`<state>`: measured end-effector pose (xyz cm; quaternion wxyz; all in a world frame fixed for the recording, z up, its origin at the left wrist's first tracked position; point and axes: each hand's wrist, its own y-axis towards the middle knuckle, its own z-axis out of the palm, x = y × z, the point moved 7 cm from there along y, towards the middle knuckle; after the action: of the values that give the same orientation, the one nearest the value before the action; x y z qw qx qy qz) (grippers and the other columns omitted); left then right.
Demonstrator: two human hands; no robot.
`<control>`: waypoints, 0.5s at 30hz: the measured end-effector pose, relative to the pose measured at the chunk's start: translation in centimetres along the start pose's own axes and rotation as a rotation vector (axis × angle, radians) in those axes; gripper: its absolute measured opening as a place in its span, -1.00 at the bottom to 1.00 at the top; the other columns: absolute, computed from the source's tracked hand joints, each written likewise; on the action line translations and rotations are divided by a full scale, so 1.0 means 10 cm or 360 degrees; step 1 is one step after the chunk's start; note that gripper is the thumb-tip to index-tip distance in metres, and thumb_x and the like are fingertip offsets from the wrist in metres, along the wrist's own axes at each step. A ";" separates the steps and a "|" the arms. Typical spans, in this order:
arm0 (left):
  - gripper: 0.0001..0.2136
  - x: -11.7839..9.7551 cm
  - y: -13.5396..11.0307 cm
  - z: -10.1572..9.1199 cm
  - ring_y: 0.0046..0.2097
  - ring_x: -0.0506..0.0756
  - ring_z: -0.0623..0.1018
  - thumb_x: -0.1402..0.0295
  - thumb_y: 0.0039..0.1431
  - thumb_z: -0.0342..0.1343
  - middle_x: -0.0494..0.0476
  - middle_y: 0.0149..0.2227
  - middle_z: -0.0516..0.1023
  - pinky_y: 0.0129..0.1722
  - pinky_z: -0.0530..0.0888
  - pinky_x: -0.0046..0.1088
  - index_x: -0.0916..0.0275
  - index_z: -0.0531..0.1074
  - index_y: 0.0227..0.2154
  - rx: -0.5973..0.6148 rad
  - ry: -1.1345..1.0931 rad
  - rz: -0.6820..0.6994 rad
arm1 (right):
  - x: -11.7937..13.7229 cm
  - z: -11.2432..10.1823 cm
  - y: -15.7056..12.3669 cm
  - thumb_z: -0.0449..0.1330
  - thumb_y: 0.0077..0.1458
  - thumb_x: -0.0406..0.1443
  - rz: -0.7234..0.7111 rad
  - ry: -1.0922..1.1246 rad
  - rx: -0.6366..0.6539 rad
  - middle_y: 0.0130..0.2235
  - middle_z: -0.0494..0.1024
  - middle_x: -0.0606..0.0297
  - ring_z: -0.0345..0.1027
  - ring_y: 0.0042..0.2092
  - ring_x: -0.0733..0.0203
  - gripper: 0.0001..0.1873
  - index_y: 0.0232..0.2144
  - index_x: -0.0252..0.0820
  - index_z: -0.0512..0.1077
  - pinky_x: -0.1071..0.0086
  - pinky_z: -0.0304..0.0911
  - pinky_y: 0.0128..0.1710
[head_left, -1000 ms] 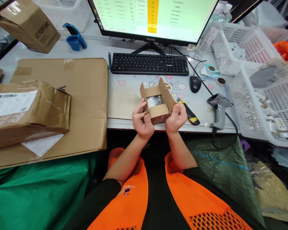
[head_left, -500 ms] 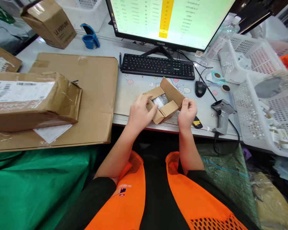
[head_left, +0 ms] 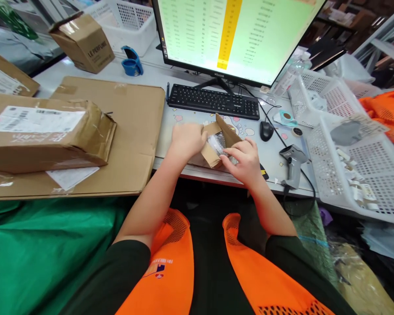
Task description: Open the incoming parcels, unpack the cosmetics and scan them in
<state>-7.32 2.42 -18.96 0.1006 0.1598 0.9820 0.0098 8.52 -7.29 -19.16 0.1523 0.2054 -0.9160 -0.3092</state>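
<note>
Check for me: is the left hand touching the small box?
Touching. The head view shows the left hand gripping the small box at its left side, with no gap between them.

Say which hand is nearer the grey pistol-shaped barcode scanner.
Right. The right hand is to the left of the barcode scanner, at the open brown cardboard box; the left hand is farther left, at the box's left side.
</note>
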 end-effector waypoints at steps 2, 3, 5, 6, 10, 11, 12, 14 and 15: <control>-0.58 0.00 -0.01 0.00 0.03 0.44 0.64 0.28 0.42 -0.11 0.48 -0.01 0.68 0.01 0.46 0.01 0.34 0.61 0.04 0.0038 0.0033 0.0025 | 0.02 -0.11 -0.15 0.21 0.41 -0.17 0.0040 0.0027 -0.0055 -0.32 0.65 0.31 0.50 -0.22 0.15 -0.72 -0.32 -0.06 0.65 0.02 0.13 0.30; -0.58 0.01 0.01 0.00 0.03 0.45 0.64 0.26 0.41 -0.09 0.49 -0.01 0.68 0.01 0.46 0.01 0.36 0.61 0.02 0.0059 0.0047 0.0022 | 0.05 -0.16 -0.21 0.21 0.41 -0.20 0.0053 0.0023 -0.0059 -0.30 0.67 0.31 0.51 -0.21 0.15 -0.73 -0.31 -0.07 0.66 0.04 0.15 0.27; -0.61 0.03 0.08 0.00 0.01 0.45 0.65 0.19 0.37 0.01 0.50 -0.06 0.70 0.02 0.46 -0.01 0.35 0.64 -0.07 0.0153 0.0061 -0.0027 | 0.12 -0.20 -0.27 0.19 0.41 -0.25 0.0084 -0.0015 0.0021 -0.24 0.71 0.26 0.54 -0.18 0.13 -0.73 -0.27 -0.10 0.68 0.09 0.24 0.15; -0.63 0.03 0.12 0.00 -0.01 0.45 0.66 0.15 0.34 0.07 0.49 -0.10 0.70 0.02 0.47 -0.02 0.33 0.66 -0.12 0.0204 0.0066 -0.0057 | 0.15 -0.19 -0.26 0.16 0.42 -0.26 0.0110 -0.0053 0.0112 -0.21 0.72 0.22 0.54 -0.15 0.10 -0.71 -0.26 -0.12 0.68 0.12 0.27 0.08; -0.70 -0.10 0.17 -0.09 -0.06 0.45 0.66 0.15 0.23 0.21 0.45 -0.16 0.71 0.03 0.48 -0.01 0.28 0.66 -0.17 0.0150 0.0149 0.0014 | 0.15 -0.09 0.00 0.10 0.45 -0.24 0.0322 -0.0344 0.0609 -0.04 0.70 0.03 0.57 -0.05 -0.05 -0.65 0.09 -0.23 0.60 0.16 0.33 -0.08; -0.69 -0.16 0.13 -0.12 -0.06 0.44 0.67 0.17 0.25 0.18 0.44 -0.16 0.72 0.06 0.47 0.00 0.28 0.65 -0.14 0.0103 0.0161 0.0081 | 0.13 -0.06 0.10 0.12 0.44 -0.22 0.0371 -0.0413 0.0715 0.02 0.68 -0.01 0.57 -0.02 -0.09 -0.58 0.22 -0.26 0.51 0.15 0.34 -0.08; -0.67 -0.22 0.07 -0.13 -0.06 0.43 0.67 0.18 0.29 0.14 0.44 -0.16 0.72 0.10 0.46 0.02 0.30 0.64 -0.09 0.0064 0.0161 0.0148 | 0.10 -0.04 0.19 0.14 0.43 -0.21 0.0410 -0.0459 0.0819 0.07 0.67 -0.05 0.57 -0.01 -0.13 -0.50 0.32 -0.28 0.40 0.14 0.36 -0.07; -0.63 -0.30 -0.08 -0.11 -0.08 0.39 0.69 0.25 0.37 0.00 0.45 -0.16 0.72 0.23 0.39 0.08 0.37 0.60 0.00 -0.0001 0.0135 0.0260 | 0.07 0.01 0.33 0.18 0.40 -0.20 0.0435 -0.0467 0.1010 0.09 0.66 -0.08 0.59 -0.01 -0.18 -0.40 0.40 -0.26 0.27 0.12 0.38 -0.07; -0.61 -0.31 -0.16 -0.09 -0.09 0.38 0.69 0.30 0.39 -0.06 0.45 -0.15 0.72 0.28 0.35 0.10 0.40 0.59 0.02 -0.0028 0.0114 0.0291 | 0.07 0.04 0.37 0.20 0.38 -0.21 0.0429 -0.0452 0.1087 0.08 0.67 -0.07 0.60 -0.02 -0.18 -0.39 0.39 -0.24 0.26 0.13 0.38 -0.08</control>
<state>-5.14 -0.02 -17.57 0.0654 0.2476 0.9661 0.0334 6.73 -4.70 -16.99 -0.0138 0.0771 -0.9969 0.0108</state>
